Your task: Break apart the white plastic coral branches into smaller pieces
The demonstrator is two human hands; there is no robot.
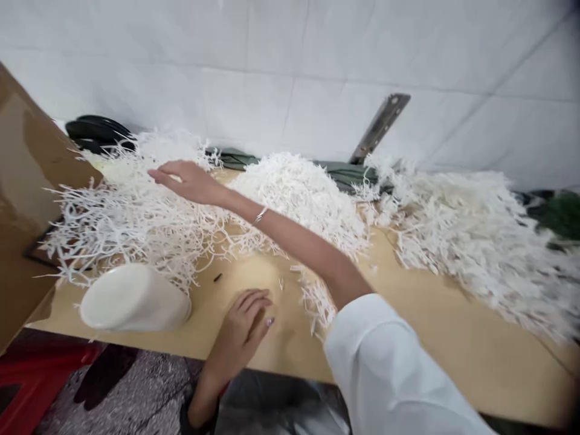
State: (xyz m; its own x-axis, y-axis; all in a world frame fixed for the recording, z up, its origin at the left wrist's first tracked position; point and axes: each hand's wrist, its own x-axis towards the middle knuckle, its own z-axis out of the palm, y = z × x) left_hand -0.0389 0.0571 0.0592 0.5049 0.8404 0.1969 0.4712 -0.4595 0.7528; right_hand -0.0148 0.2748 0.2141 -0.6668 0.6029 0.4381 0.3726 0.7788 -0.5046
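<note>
My right hand (188, 181) reaches across to the left, over a tangled heap of long white branching strands (136, 223). Its thumb and fingertips come close together; whether anything is pinched there is too small to tell. A bracelet circles that wrist. My left hand (244, 323) hovers by the front of the brown tabletop (281, 338), fingers curved and apart, holding nothing. A denser mound of short white pieces (299, 193) sits at the middle back, partly behind my right forearm. More white pieces (480, 235) spread over the right side.
A white oval container (136, 299) lies at the front left. Cardboard (36, 193) stands at the left edge. A perforated metal bar (380, 127) leans on the tiled wall behind dark green bundles (347, 175). Below left is a red stool (43, 374).
</note>
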